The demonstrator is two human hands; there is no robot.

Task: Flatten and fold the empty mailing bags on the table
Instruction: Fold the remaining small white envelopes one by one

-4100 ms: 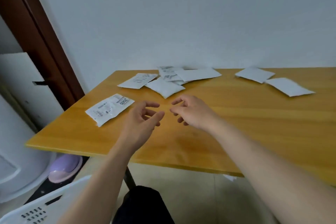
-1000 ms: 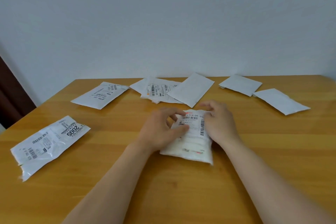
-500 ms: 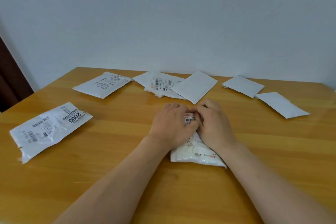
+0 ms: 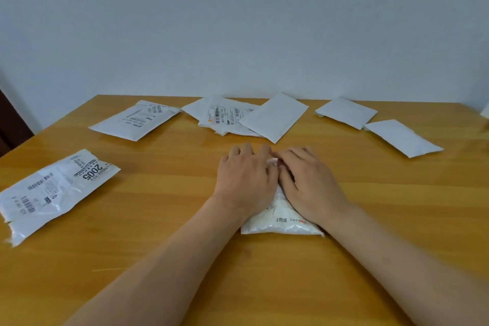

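Both hands laid side by side, palms down, on one white mailing bag point(image 4: 280, 222) near the middle of the wooden table point(image 4: 172, 259). Left hand point(image 4: 244, 177) spread flat with fingers straight, pressing the bag's left half. Right hand point(image 4: 308, 182) likewise flat, fingers extended over the right half, its index side touching the left hand. Bag mostly covered; only its near edge showing, puffy and slightly glossy, with small grey and red print.

Scattered elsewhere on the honey-coloured, smooth-grained tabletop: at far left near the edge, a crinkled, shiny plastic bag with barcodes and "2005" point(image 4: 53, 190), ragged at its near end. Farther back on the left, a flat white rectangular bag with a printed label point(image 4: 136, 119). At the far centre, a loose overlapping pile of labelled bags point(image 4: 225, 116), partly under a plain white matte envelope point(image 4: 275, 116) lying on a slant. To the far right, two more plain white bags, one squarish point(image 4: 345, 112) and one long and slightly padded point(image 4: 402, 137), corners just touching. Behind everything, a bare pale wall point(image 4: 238, 21).
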